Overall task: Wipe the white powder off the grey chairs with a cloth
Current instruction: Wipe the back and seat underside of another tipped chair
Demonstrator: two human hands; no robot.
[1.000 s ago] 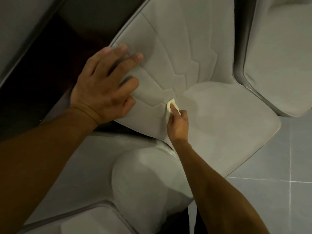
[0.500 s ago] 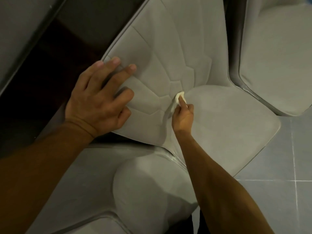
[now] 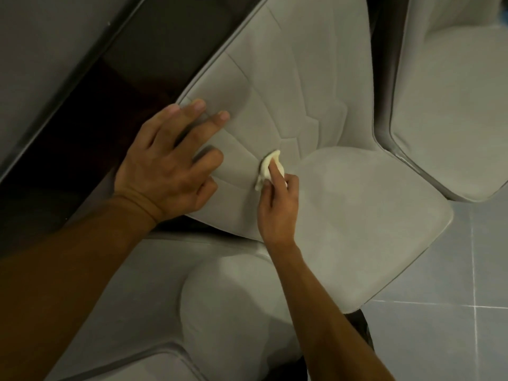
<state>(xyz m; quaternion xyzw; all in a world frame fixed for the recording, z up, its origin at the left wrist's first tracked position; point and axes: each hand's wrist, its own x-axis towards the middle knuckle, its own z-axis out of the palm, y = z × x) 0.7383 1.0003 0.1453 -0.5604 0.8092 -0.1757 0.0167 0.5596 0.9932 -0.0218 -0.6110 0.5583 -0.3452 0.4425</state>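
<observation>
While left hand [image 3: 167,171] braces flat on grey chair [image 3: 275,111] backrest, right hand [image 3: 277,204] pinches small cloth [image 3: 268,167] into seat crease. Powder barely visible, perhaps lodged in seams; dim light risks missed patches.

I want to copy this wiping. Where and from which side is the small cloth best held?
Probably at its lower, bunched end, coming from the seat side, as the right hand does. The cloth is a small wad against the chair back, near its crease with the seat; a low grip leaves the upper tip free to wipe.
</observation>
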